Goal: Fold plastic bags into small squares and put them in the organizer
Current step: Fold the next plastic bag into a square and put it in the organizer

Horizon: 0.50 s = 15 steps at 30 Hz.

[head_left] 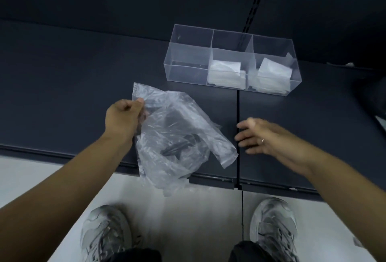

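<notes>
A crumpled clear plastic bag (177,136) hangs over the front edge of the dark table (73,94). My left hand (123,117) pinches the bag's upper left corner and lifts it. To the right of the bag, my right hand (263,136) hovers with fingers spread, holding nothing and apart from the bag. A clear three-compartment organizer (188,63) stands behind the bag. Folded white bags (226,73) lie in its middle compartment and more folded bags (273,73) in its right one. The left compartment holds nothing.
A seam (238,126) runs front to back across the table between my hands. A dark wall panel stands behind the table. Below the table edge lies a pale floor with my two grey shoes (106,234). A dark object sits at the far right edge.
</notes>
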Tool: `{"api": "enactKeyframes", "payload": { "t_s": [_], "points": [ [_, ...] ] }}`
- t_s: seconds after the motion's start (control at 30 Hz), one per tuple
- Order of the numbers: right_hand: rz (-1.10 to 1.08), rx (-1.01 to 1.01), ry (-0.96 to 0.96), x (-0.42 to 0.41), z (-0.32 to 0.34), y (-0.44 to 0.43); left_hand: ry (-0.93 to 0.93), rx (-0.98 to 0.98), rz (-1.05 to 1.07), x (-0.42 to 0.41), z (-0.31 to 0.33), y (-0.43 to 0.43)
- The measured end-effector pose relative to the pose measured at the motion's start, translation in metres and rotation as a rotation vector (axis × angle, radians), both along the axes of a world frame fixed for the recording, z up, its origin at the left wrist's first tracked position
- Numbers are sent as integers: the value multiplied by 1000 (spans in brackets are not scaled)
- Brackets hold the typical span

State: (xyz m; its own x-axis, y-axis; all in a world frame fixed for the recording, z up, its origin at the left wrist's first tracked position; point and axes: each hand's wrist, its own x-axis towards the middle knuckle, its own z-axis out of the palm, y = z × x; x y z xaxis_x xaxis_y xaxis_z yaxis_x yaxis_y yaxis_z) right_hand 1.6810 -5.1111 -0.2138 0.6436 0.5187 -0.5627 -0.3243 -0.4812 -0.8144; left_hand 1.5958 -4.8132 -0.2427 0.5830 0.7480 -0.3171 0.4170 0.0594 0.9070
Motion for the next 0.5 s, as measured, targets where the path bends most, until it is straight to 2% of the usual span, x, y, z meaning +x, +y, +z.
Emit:
{"api": "enactKeyframes", "payload": {
  "t_s": [0.13, 0.27, 0.4, 0.5],
  "points": [
    [133, -25, -40, -37, -2, 21, -18, -31, 5, -3, 0, -1],
    [144, -74, -152, -39, -4, 33, -15, -11, 20, -4, -5, 3],
    [95, 49, -34, -1, 13, 9, 17, 1, 45, -4, -12, 18],
    [-58, 81, 31, 27, 13, -9, 22, -38, 21, -2, -15, 24]
  ]
}}
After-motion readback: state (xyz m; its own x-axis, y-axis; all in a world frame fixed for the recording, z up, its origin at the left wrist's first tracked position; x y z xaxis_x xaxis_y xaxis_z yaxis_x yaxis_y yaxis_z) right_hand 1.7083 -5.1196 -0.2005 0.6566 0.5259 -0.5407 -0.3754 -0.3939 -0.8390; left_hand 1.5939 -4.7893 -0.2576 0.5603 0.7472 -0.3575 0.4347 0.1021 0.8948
